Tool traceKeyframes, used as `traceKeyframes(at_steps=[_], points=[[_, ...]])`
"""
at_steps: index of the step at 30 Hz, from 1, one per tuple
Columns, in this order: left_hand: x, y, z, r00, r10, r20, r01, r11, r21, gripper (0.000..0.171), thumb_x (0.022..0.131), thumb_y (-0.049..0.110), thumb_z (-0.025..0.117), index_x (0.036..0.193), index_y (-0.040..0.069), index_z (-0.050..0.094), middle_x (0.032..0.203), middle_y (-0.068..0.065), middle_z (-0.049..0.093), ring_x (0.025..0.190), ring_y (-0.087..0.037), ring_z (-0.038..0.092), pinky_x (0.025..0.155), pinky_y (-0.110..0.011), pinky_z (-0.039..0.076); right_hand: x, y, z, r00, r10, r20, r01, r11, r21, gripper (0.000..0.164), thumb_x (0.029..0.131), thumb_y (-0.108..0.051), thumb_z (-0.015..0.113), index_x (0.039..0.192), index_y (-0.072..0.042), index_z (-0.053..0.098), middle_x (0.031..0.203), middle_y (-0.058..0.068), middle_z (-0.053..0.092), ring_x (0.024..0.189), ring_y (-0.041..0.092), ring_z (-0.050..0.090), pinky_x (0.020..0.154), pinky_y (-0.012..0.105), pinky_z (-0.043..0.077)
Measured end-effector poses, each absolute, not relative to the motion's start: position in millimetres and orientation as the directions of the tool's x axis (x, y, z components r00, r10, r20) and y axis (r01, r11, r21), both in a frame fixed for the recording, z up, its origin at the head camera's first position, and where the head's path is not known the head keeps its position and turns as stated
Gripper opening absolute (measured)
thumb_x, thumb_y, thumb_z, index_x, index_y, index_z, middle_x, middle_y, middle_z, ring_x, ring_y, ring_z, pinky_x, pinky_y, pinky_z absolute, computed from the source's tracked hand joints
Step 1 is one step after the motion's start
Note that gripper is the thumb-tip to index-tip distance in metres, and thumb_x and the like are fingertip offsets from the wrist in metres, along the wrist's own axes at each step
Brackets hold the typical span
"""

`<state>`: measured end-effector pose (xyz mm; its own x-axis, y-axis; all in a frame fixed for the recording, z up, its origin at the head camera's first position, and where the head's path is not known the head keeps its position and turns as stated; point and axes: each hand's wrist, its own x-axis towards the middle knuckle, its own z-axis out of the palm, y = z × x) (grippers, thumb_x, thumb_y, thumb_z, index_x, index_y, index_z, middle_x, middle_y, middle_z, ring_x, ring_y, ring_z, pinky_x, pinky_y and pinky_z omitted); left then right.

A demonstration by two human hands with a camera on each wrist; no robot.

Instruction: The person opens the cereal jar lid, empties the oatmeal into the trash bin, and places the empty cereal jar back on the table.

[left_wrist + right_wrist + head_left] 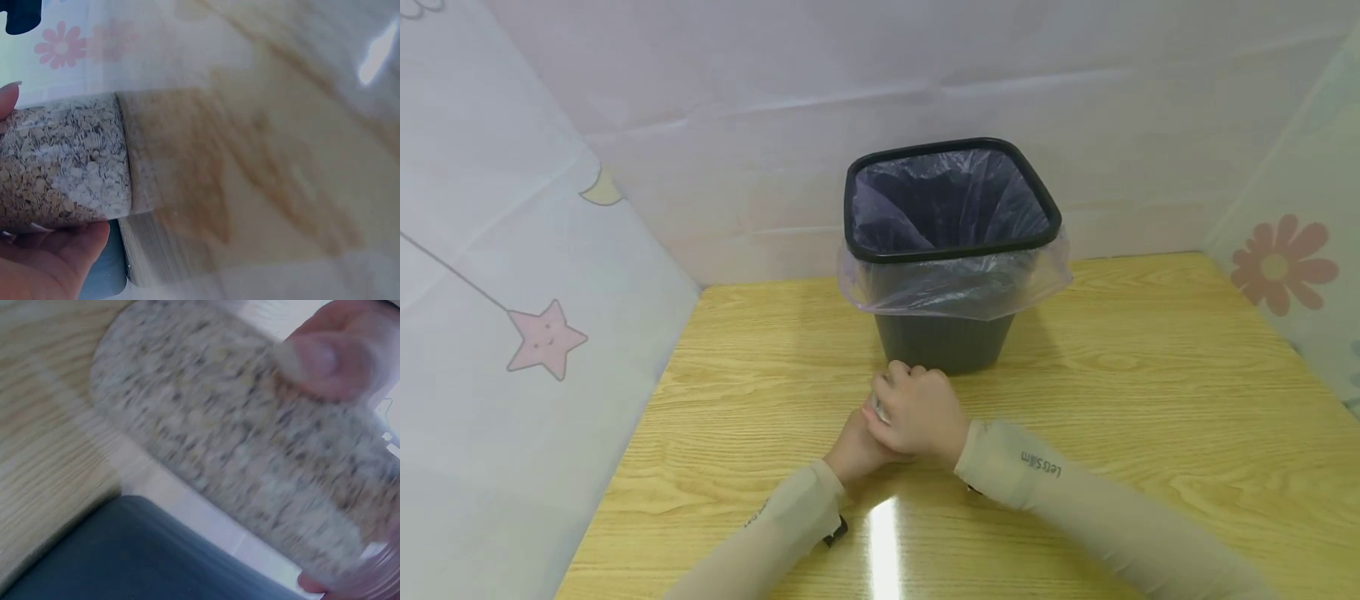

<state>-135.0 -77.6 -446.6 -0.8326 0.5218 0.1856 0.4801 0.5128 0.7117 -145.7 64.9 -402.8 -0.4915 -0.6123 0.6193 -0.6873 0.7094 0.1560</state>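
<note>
In the head view my right hand [921, 412] lies against and partly over my left hand [859, 446], in front of the bin's base. A small pale bit shows between the fingers there; the rest is hidden. A clear cylindrical container of oat flakes [69, 159] fills the left of the left wrist view, gripped by my left fingers [69, 256] below and a thumb above. The right wrist view, blurred, has the oat flake container [212, 431] tilted, with my right thumb [331, 362] pressed on it. Beyond the hands stands a dark bin [943, 342] with a translucent lilac liner [955, 287].
The wood-grain table [737, 375] meets patterned cloth walls at the back and both sides. The bin stands near the back wall [760, 183]. A red flower [1273, 267] is printed on the right wall and a pink star [546, 340] on the left.
</note>
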Motion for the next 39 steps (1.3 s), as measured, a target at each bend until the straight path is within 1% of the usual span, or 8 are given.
traceKeyframes(at_steps=[6,14,19,23,28,33,36,39], points=[[-140.5,-79.6,-446.3,-0.804,0.574,0.157,0.478,0.465,0.745,0.062,0.073,0.011,0.082,0.126,0.002,0.052,0.117,-0.006,0.061,0.101,-0.018,0.060,0.087,-0.027,0.051,-156.1,74.2,-401.2,-0.407,-0.710,0.575,-0.804,0.577,0.142,0.030,0.083,-0.041,0.056,0.079,-0.012,0.062,0.069,0.001,0.049,0.045,0.014,0.043,0.035,0.025,0.035],[-153.2,-88.2,-449.0,-0.757,0.653,0.016,0.343,0.376,0.861,0.057,0.076,0.018,0.080,0.127,0.010,0.056,0.115,0.003,0.063,0.098,-0.010,0.060,0.084,-0.026,0.052,-169.8,81.7,-398.3,-0.277,-0.789,0.548,-0.911,0.397,0.111,0.024,0.080,-0.038,0.062,0.084,-0.014,0.061,0.074,-0.002,0.050,0.051,0.011,0.045,0.041,0.023,0.039],[-160.0,-90.2,-446.1,-0.694,0.719,-0.025,0.281,0.303,0.911,0.054,0.076,0.011,0.079,0.124,0.013,0.055,0.114,0.006,0.061,0.098,-0.010,0.058,0.085,-0.028,0.052,-176.3,84.1,-398.5,-0.229,-0.822,0.521,-0.942,0.321,0.093,0.023,0.080,-0.036,0.064,0.087,-0.014,0.064,0.074,-0.002,0.047,0.052,0.010,0.042,0.043,0.021,0.036],[-159.7,-88.2,-435.7,-0.656,0.755,0.009,0.266,0.220,0.938,0.050,0.075,0.000,0.076,0.120,0.009,0.055,0.111,0.003,0.061,0.095,-0.011,0.057,0.084,-0.030,0.053,-180.5,86.2,-397.3,-0.202,-0.841,0.502,-0.961,0.268,0.063,0.024,0.079,-0.035,0.064,0.089,-0.014,0.065,0.074,-0.003,0.045,0.052,0.009,0.039,0.044,0.020,0.035],[-156.7,-88.1,-421.7,-0.638,0.769,-0.026,0.157,0.163,0.974,0.054,0.073,-0.008,0.073,0.122,0.004,0.053,0.113,0.002,0.059,0.098,-0.012,0.054,0.088,-0.031,0.051,-187.3,88.6,-395.9,-0.150,-0.862,0.483,-0.982,0.186,0.027,0.021,0.078,-0.033,0.066,0.089,-0.015,0.066,0.072,-0.004,0.041,0.053,0.008,0.033,0.044,0.019,0.030],[-157.3,-90.2,-420.9,-0.641,0.762,-0.093,0.101,0.203,0.974,0.065,0.074,-0.006,0.075,0.132,0.005,0.047,0.127,0.002,0.052,0.111,-0.013,0.049,0.097,-0.030,0.045,-189.8,90.2,-393.3,-0.141,-0.877,0.459,-0.988,0.155,-0.008,0.020,0.080,-0.031,0.067,0.093,-0.015,0.067,0.073,-0.004,0.039,0.055,0.007,0.029,0.045,0.019,0.028],[-160.2,-91.1,-428.0,-0.635,0.767,-0.097,0.101,0.206,0.973,0.071,0.074,-0.005,0.076,0.136,0.007,0.043,0.133,0.000,0.047,0.116,-0.014,0.044,0.101,-0.031,0.041,-189.1,91.3,-389.2,-0.162,-0.886,0.434,-0.986,0.160,-0.040,0.019,0.081,-0.030,0.066,0.094,-0.016,0.067,0.073,-0.004,0.039,0.056,0.007,0.031,0.047,0.020,0.030],[-165.4,-91.7,-438.3,-0.620,0.781,-0.069,0.147,0.203,0.968,0.069,0.075,-0.003,0.078,0.134,0.007,0.044,0.131,0.001,0.049,0.115,-0.014,0.046,0.100,-0.032,0.042,-187.6,92.6,-384.0,-0.202,-0.890,0.409,-0.979,0.179,-0.094,0.020,0.083,-0.029,0.065,0.097,-0.015,0.068,0.075,-0.004,0.042,0.058,0.007,0.035,0.049,0.020,0.034]])
